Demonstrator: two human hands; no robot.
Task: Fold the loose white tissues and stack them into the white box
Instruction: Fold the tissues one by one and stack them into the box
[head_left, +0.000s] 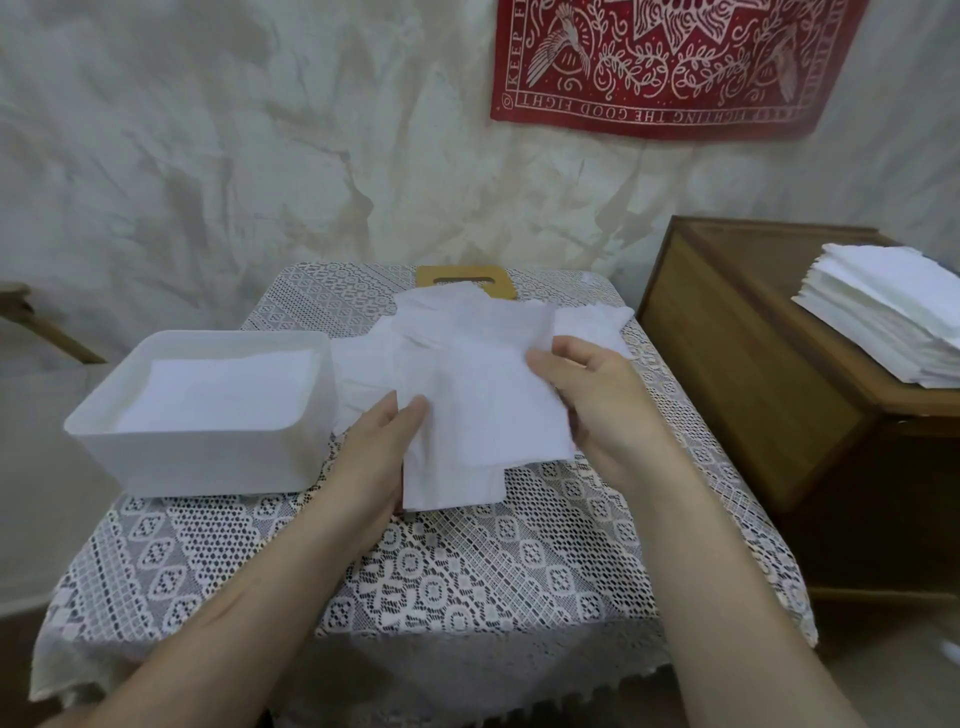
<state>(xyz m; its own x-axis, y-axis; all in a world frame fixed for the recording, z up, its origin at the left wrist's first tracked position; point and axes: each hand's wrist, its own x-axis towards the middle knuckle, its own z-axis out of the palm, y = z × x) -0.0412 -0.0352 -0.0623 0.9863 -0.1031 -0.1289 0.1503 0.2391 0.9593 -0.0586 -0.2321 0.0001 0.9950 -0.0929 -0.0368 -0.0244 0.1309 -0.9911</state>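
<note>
Soft, even, rather dim light is filling the room, leaving only faint shadows beneath the tissue (483, 405) and the white box (208, 457). The whites are washing out. The wooden cabinet (753, 364) is bowing at the wide-angle edge, and everything is looking slightly soft.

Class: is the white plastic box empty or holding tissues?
Holding tissues: a flat stack of white tissues lies inside the white plastic box, below its rim.

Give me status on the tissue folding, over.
Left hand and right hand pinch one tissue over loose pile. White box part filled. Nothing blocking.
</note>
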